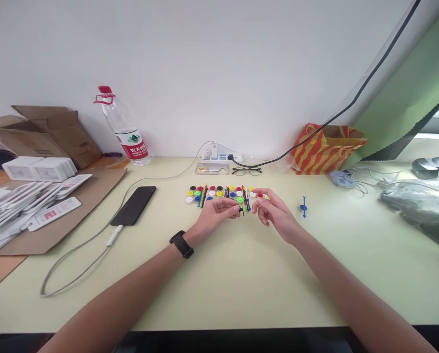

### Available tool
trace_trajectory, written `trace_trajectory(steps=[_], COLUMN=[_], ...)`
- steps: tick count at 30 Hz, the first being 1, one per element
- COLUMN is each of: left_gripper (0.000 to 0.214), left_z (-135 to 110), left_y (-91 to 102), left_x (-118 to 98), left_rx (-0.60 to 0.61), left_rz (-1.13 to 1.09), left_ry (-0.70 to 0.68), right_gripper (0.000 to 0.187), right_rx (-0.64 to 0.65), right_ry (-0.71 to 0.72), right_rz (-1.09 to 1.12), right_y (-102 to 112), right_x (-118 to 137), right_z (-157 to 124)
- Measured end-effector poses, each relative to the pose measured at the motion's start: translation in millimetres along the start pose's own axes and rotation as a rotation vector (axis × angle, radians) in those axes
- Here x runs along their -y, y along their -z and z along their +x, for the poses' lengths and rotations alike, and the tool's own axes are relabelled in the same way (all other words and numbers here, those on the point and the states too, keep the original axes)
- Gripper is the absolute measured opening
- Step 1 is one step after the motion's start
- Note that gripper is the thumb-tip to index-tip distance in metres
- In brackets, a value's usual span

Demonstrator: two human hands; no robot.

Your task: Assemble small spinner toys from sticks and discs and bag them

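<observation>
My left hand (219,214), with a black watch (181,244) on its wrist, pinches a small black stick-like piece (242,210) between thumb and fingertips. Just to its right, my right hand (274,214) is open, its index finger stretched out and thumb apart, with nothing visible held. Beyond the hands lie rows of small coloured discs (212,189) in black, red, yellow, white, blue and green. Among them are bundles of thin coloured sticks (204,196), partly hidden by my hands. Off to the right, a blue stick with a disc on it (303,207) lies alone on the table.
A black phone (134,206) on a white cable lies left. Glasses (246,171), a clear case (212,169) and a power strip (219,154) sit at the back. A bottle (127,132), cardboard box (50,132) and striped bag (325,149) stand along the wall.
</observation>
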State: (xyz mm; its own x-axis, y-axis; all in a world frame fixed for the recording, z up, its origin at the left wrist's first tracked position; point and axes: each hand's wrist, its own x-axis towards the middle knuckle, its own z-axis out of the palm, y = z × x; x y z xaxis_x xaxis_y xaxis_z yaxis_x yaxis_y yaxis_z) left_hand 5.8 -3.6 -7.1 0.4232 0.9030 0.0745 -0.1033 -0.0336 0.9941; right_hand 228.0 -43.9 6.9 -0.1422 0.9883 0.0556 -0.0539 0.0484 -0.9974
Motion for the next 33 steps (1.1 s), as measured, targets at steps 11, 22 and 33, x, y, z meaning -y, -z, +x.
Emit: trace_trajectory(steps=[11,22,33], left_gripper=[0.036,0.035,0.038], left_z=[0.7,1.0,-0.1], left_y=[0.6,2.7,2.5], left_x=[1.7,4.6,6.4], left_rx=[-0.018,0.043,0.121], left_rz=[-0.016,-0.017,-0.004], left_ry=[-0.002,-0.015,-0.002], right_gripper=[0.046,0.035,0.031], right_rx=[0.054,0.059,0.119], right_ry=[-0.056,0.121,0.098], right_rz=[-0.098,-0.205,-0.216], right_y=[-5.5,-6.5,-7.7], right_x=[2.3,-12.3,-16.5], right_z=[-5.4,1.0,1.4])
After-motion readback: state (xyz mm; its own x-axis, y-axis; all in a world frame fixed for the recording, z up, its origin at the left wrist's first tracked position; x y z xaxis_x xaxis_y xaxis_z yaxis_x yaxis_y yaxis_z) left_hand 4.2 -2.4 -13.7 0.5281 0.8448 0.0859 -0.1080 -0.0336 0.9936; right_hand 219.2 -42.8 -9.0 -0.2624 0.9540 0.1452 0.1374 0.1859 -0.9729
